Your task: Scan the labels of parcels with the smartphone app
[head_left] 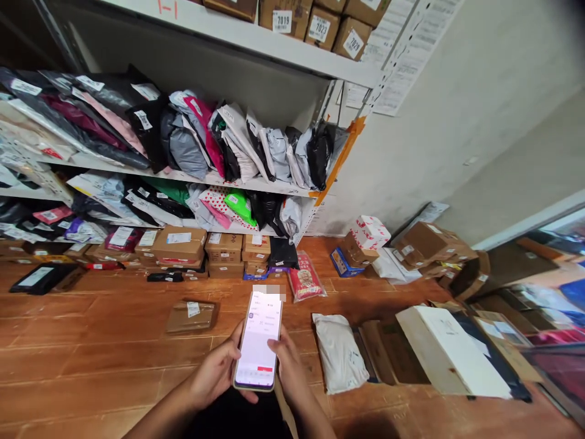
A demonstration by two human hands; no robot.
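A smartphone [256, 344] with a bright white screen is held upright in front of me, low in the middle of the view. My left hand [217, 369] wraps round its left edge, thumb on the side and a fingertip showing beneath the lower end. On the opposite edge, my right hand [289, 360] grips the phone, its thumb resting over the right part of the screen. Small text and a red button show on the screen, too small to read. A patch at the phone's top is blurred out.
White shelves [228, 177] hold several labelled parcel bags. Cardboard boxes [179, 244] line the floor beneath them. A single box [192, 316] lies on the wooden floor to the left. At right are a white parcel bag [340, 353], a large white box [452, 347] and stacked cartons [427, 244].
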